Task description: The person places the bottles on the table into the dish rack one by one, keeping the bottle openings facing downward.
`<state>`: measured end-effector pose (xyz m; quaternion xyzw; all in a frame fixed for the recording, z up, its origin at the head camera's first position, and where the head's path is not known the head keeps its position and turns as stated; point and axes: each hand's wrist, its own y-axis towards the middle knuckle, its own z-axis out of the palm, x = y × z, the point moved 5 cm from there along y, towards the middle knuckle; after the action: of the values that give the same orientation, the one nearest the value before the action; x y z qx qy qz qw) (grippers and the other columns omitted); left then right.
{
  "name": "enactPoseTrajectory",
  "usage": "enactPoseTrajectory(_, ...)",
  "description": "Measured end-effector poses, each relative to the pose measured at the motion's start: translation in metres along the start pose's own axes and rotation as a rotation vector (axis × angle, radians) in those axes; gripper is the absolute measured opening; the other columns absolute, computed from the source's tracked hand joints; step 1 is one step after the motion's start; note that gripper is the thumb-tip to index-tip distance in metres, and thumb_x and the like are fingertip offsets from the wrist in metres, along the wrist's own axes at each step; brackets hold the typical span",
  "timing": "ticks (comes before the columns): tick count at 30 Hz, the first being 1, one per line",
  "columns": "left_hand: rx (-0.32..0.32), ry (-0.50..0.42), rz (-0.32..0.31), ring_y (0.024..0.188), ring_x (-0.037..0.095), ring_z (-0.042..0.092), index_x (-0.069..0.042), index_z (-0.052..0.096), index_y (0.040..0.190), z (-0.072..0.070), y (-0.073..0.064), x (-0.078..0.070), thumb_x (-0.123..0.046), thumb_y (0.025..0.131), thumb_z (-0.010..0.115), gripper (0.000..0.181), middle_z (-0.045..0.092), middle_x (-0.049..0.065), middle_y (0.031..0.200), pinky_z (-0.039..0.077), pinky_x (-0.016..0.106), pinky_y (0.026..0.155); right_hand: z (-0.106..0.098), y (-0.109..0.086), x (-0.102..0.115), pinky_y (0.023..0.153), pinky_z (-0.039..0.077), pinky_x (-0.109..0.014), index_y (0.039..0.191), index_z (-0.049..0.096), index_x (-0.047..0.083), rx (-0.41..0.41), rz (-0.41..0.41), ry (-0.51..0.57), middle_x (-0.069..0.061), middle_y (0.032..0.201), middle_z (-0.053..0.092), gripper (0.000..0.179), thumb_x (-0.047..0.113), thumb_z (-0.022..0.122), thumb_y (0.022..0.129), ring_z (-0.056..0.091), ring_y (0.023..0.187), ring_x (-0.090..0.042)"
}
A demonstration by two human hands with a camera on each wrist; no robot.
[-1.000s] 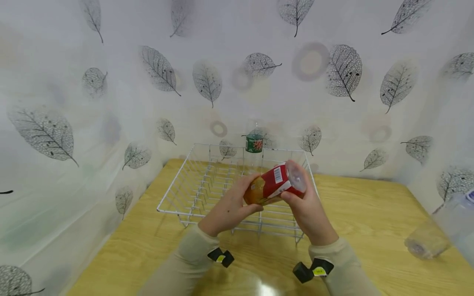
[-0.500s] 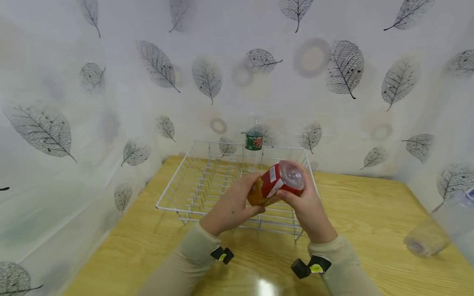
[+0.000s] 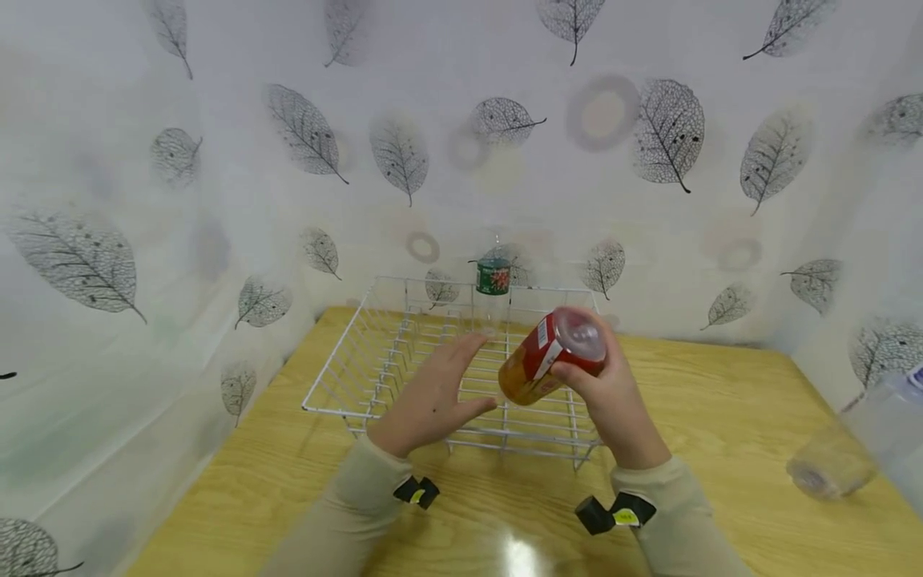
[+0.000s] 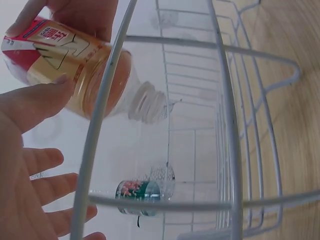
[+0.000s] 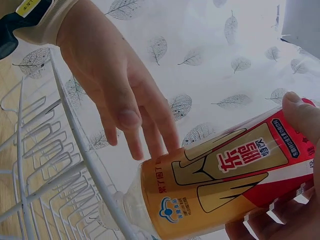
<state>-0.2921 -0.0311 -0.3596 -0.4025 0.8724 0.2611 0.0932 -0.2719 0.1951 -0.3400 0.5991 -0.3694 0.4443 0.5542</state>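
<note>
My right hand (image 3: pixel 613 405) grips a plastic drink bottle (image 3: pixel 544 361) with a red and gold label by its base end. The bottle hangs tilted over the white wire rack (image 3: pixel 335 353), its base up to the right and its uncapped neck (image 4: pixel 147 103) pointing down to the left. To the left of the bottle is my left hand (image 3: pixel 429 397), its fingers and thumb spread apart and nothing between them. In the right wrist view the left fingertips (image 5: pixel 171 140) lie close to the label's gold end. A clear bottle with a green label (image 3: pixel 493 276) stands upright at the rack's back.
Another clear bottle (image 3: pixel 832 465) stands tilted-looking at the right edge of the wooden table (image 3: pixel 707 433). Behind the table hangs a white leaf-patterned sheet (image 3: pixel 461 168). Upright wire prongs (image 3: pixel 392 361) line the rack's floor.
My left hand has let go of the red and gold bottle and moved left. My right hand has carried the bottle slightly right, and its base has turned more toward the head camera.
</note>
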Motion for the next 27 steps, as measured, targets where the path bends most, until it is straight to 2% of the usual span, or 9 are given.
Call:
enactPoseTrajectory(4, 0.014, 0.015, -0.036, 0.146, 0.028, 0.033, -0.014, 0.030, 0.160, -0.005, -0.007, 0.011, -0.047, 0.092, 0.073, 0.087, 0.035, 0.009, 0.161, 0.030, 0.048, 0.117, -0.002, -0.001, 0.000, 0.093, 0.053, -0.032, 0.151, 0.039, 0.025, -0.009, 0.008, -0.021, -0.012, 0.140, 0.046, 0.067, 0.012, 0.073, 0.094, 0.047, 0.123, -0.032)
enactPoseTrajectory(16, 0.002, 0.115, -0.146, 0.144, 0.035, 0.036, -0.008, 0.034, 0.157, -0.035, -0.034, 0.052, -0.043, 0.093, 0.073, 0.083, 0.038, 0.014, 0.158, 0.030, 0.053, 0.116, -0.006, -0.001, 0.000, 0.092, 0.053, -0.029, 0.152, 0.038, 0.024, -0.009, 0.028, -0.039, -0.011, 0.141, 0.045, 0.066, 0.010, 0.071, 0.096, 0.047, 0.125, -0.031)
enactPoseTrajectory(27, 0.018, 0.112, -0.280, 0.147, 0.037, 0.029, -0.010, 0.028, 0.160, -0.048, -0.057, 0.084, -0.042, 0.095, 0.070, 0.083, 0.032, 0.016, 0.161, 0.028, 0.058, 0.116, -0.007, 0.001, -0.002, 0.092, 0.053, -0.029, 0.153, 0.038, 0.024, -0.009, 0.039, -0.036, -0.011, 0.142, 0.044, 0.067, 0.010, 0.070, 0.096, 0.048, 0.125, -0.031)
